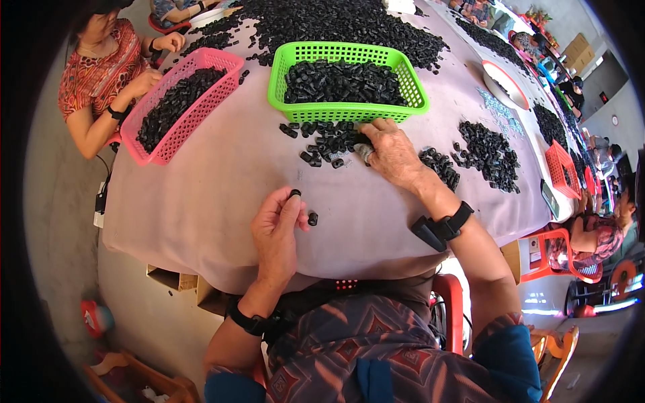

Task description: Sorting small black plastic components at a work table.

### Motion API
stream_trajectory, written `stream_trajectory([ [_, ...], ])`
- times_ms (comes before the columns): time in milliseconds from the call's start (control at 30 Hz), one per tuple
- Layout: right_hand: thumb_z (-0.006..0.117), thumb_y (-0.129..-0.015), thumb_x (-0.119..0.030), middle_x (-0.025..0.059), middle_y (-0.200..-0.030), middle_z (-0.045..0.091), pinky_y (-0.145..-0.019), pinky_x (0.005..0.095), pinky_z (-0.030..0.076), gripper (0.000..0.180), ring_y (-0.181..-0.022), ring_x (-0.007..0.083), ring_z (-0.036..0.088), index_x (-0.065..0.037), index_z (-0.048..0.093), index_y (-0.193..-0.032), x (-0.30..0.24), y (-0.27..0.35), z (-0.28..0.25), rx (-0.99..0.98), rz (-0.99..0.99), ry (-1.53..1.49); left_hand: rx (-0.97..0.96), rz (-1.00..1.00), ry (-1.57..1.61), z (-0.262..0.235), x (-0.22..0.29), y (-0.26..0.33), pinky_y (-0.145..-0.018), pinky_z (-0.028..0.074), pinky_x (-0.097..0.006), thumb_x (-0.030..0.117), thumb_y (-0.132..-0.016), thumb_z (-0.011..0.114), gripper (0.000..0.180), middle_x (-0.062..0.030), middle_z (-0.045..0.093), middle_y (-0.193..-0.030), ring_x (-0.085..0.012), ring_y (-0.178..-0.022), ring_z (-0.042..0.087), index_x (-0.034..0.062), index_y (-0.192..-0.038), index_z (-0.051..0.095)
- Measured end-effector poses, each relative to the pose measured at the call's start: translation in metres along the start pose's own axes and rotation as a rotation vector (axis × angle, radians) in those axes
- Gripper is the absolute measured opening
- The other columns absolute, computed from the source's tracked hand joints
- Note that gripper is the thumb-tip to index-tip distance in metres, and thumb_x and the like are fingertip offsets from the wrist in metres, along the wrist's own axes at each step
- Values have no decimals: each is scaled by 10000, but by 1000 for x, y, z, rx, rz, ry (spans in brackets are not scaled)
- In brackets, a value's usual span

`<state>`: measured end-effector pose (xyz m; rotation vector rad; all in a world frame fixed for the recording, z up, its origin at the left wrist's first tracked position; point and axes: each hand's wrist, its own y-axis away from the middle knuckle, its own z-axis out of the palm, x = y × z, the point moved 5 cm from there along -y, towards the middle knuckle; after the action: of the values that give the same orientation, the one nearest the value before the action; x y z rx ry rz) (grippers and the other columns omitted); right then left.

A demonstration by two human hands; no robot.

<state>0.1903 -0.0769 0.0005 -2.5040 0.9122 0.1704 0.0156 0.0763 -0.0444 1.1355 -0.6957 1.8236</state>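
Left hand: the left hand [277,225], lower centre of the frame, pinches one small black plastic cap [295,193] between thumb and fingertips, lifted just off the desk [201,195].
Loose piece: a second black cap [312,218] lies on the cloth just right of that hand, apart from it.
Right hand: the right hand [393,153], centre of the frame, rests palm down with fingers curled on the near edge of a small pile of caps [326,142]; whether it grips any piece cannot be told.
Green basket: the green basket [282,67], upper centre, stands just beyond the small pile and is well filled with black caps, though not to the rim.
Pink basket: the pink basket [176,138], upper left, is also partly filled; a co-worker's hands [158,64] work at its far end.
Unsorted stock: a large heap of caps [336,23] covers the top of the frame, and a smaller scatter [489,153] lies right of the right hand.
Progress, as judged: the basket already holds a good share, yet far more lies loose on the desk, so most of the work appears left.
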Motion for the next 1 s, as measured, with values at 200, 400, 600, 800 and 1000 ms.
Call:
stream_trajectory([
  [200, 628, -766, -128, 96, -980, 553, -785, 424, 453, 305, -950, 284, 521, -85, 610, -1067, -30, 7, 4, -55, -162, 80, 17, -19, 20, -2, 0, -1, -569, 443, -237, 91, -912, 542, 177, -36, 582, -814, -89, -656, 517, 2, -1060, 583],
  [400, 618, -793, -205, 105, -1070, 523, -779, 386, 407, 363, -926, 251, 510, -80, 583, -1132, -59, 29, -1, -80, -268, 191, 19, -11, 21, -2, 0, -2, -567, 446, -238, 96, -911, 549, 177, -35, 587, -812, -88, -657, 518, 7, -1059, 585],
  [600, 629, -796, -243, 102, -1165, 492, -784, 366, 381, 392, -931, 239, 488, -79, 561, -1146, -69, 57, -9, -71, -268, 163, 12, -10, 24, -1, -1, -2, -565, 451, -243, 85, -910, 546, 175, -39, 589, -814, -90, -661, 521, 4, -1061, 584],
  [800, 647, -779, -238, 71, -1157, 501, -807, 368, 376, 393, -933, 235, 482, -72, 576, -1128, -76, 70, -19, -49, -279, 116, 1, -31, -3, 0, -1, 0, -567, 450, -245, 83, -911, 542, 184, -42, 587, -815, -91, -663, 522, -3, -1070, 576],
  [1000, 622, -729, -40, 82, -1076, 542, -820, 385, 405, 296, -952, 274, 497, -50, 607, -1024, -59, 72, -19, -41, -157, -81, -14, -39, 2, 2, 0, 0, -573, 449, -245, 80, -907, 547, 191, -39, 584, -808, -91, -661, 524, -11, -1073, 573],
])
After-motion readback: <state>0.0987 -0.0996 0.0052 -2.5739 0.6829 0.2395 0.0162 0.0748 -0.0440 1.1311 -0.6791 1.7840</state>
